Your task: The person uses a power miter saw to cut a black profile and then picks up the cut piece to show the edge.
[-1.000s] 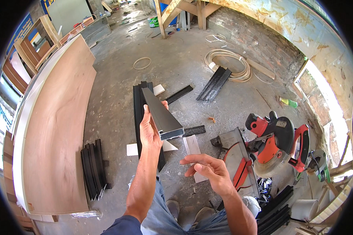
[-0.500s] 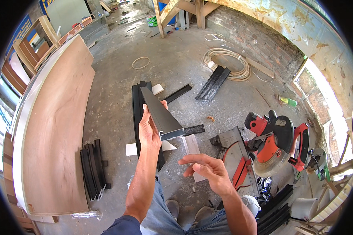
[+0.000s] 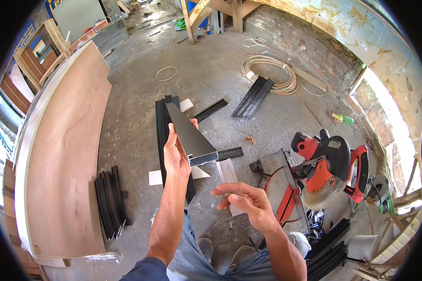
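Note:
My left hand (image 3: 176, 152) is wrapped round a dark grey aluminium profile (image 3: 190, 133), thumb on its near side and fingertips showing past its far edge. The profile tilts, and its cut hollow end faces me. Just below and to the right of that end, my right hand (image 3: 246, 203) hangs in the air with fingers apart and bent, holding nothing. Under the held piece, more black profiles (image 3: 161, 126) lie on the floor along with white blocks (image 3: 227, 174). To the right of my right hand stands a red and grey mitre saw (image 3: 321, 175).
A long wooden panel (image 3: 65, 154) stands at the left, with a bundle of black profiles (image 3: 110, 201) beside it. Farther off lie a wide black profile (image 3: 252, 98) and a coiled hose (image 3: 286, 77). Metal offcuts (image 3: 315, 220) are heaped beside the saw, near black strips (image 3: 323, 253).
The whole view has shifted very slightly. Both hands and the held profile keep nearly the same pose.

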`<state>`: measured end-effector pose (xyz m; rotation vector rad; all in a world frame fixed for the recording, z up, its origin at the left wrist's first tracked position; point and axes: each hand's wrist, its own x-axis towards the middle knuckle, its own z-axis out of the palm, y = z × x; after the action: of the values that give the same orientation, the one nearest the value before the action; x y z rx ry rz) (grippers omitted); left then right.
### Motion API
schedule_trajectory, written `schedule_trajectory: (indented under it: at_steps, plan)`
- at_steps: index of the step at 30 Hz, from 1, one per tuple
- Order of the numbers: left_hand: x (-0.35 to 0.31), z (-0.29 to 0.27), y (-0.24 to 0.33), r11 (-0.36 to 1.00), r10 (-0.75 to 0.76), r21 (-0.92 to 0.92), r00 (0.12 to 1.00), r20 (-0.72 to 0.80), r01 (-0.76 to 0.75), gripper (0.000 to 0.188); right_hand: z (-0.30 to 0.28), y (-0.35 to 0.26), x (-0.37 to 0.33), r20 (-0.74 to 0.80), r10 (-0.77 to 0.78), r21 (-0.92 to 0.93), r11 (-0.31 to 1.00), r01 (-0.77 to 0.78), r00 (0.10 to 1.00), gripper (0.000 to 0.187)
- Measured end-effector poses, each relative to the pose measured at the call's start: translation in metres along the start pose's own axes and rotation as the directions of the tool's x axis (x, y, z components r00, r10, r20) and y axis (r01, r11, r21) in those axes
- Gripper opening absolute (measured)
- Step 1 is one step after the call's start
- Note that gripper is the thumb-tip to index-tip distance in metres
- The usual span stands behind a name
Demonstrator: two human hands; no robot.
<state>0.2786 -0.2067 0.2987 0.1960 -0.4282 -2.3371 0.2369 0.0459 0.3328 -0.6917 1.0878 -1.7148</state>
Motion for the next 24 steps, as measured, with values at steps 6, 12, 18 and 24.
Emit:
schedule_trajectory:
  at_steps: [6, 12, 18, 24]
  plan:
    - [0.003, -0.006, 0.0, 1.0, -0.007, -0.019, 0.999, 0.037, 0.007, 0.04, -0.001, 0.001, 0.0, 0.009, -0.016, 0.005, 1.0, 0.016, 1.0, 0.033]
    - [0.006, -0.012, 0.002, 0.999, -0.013, -0.03, 0.998, 0.055, 0.015, 0.042, -0.001, 0.003, 0.0, 0.011, -0.018, 0.012, 1.0, 0.018, 1.0, 0.033]
    - [0.006, -0.006, -0.001, 1.0, -0.009, 0.009, 1.0, 0.0, 0.009, 0.036, -0.002, 0.003, -0.001, 0.001, 0.0, 0.005, 1.0, 0.0, 1.0, 0.033]
    - [0.004, -0.005, 0.0, 1.0, -0.003, 0.021, 1.0, 0.006, 0.003, 0.036, -0.002, 0.004, -0.001, 0.011, -0.012, 0.028, 1.0, 0.012, 1.0, 0.034]
